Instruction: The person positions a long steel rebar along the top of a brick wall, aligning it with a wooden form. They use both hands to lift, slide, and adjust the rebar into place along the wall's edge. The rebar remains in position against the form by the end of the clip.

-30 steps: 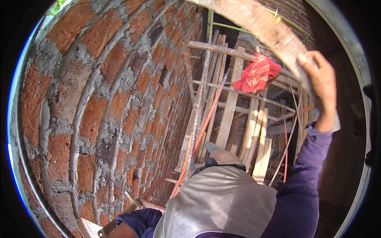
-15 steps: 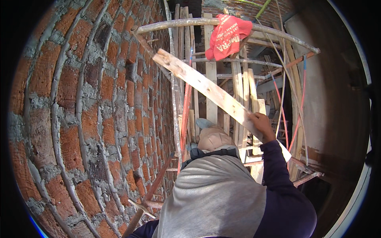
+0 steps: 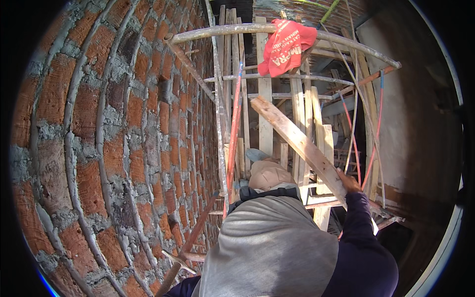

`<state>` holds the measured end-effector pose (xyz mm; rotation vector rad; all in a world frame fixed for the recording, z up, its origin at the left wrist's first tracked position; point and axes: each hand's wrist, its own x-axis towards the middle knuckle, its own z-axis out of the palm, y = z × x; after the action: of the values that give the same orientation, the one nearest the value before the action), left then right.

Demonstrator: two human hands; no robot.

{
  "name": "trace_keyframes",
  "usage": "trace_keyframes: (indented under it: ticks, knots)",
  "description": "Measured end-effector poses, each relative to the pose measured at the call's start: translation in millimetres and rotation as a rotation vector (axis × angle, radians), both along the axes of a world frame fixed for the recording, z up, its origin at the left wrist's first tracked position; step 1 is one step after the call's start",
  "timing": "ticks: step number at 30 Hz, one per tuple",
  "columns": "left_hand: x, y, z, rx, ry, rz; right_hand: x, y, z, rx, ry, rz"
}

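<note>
My right hand [image 3: 350,182] is closed around a long wooden plank [image 3: 299,142], gripping it by its edge to the right of my body. The plank slants across the scaffold, its far end up and to the left and its near end running back beside my right arm. Of my left arm only a bit of dark sleeve [image 3: 184,287] shows at the bottom edge; the hand itself is out of sight. Close to that sleeve is a ribbed metal rod with a T-shaped top [image 3: 177,261].
A rough brick wall [image 3: 114,163] rises close on my left. Metal scaffold tubes [image 3: 222,29] frame the space ahead, with a red cloth [image 3: 287,48] draped over the top bar. Several upright boards [image 3: 264,114] stand beyond. Red and blue braces [image 3: 233,133] and a plain wall [image 3: 401,123] flank the scaffold.
The plank has been drawn back and to the right, so its far end has left the brick-wall side. My right hand has moved right and slightly nearer, still gripping it.
</note>
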<state>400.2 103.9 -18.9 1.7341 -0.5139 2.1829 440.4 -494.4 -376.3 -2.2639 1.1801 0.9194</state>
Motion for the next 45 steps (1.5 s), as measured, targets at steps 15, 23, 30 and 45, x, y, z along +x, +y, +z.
trace_keyframes:
  ticks: [15,23,30,45]
  knots:
    - [44,-47,-15,0.287,0.404,0.102,155,55,-139,-0.061,-0.651,0.413]
    - [49,-66,-15,0.338,0.49,0.154,197,237,-132,0.425,-0.512,0.778]
    - [32,-75,-13,0.339,0.573,0.155,168,328,-109,0.87,-0.334,1.114]
    - [32,-104,-33,0.315,0.755,0.054,152,424,171,1.931,-0.063,0.953]
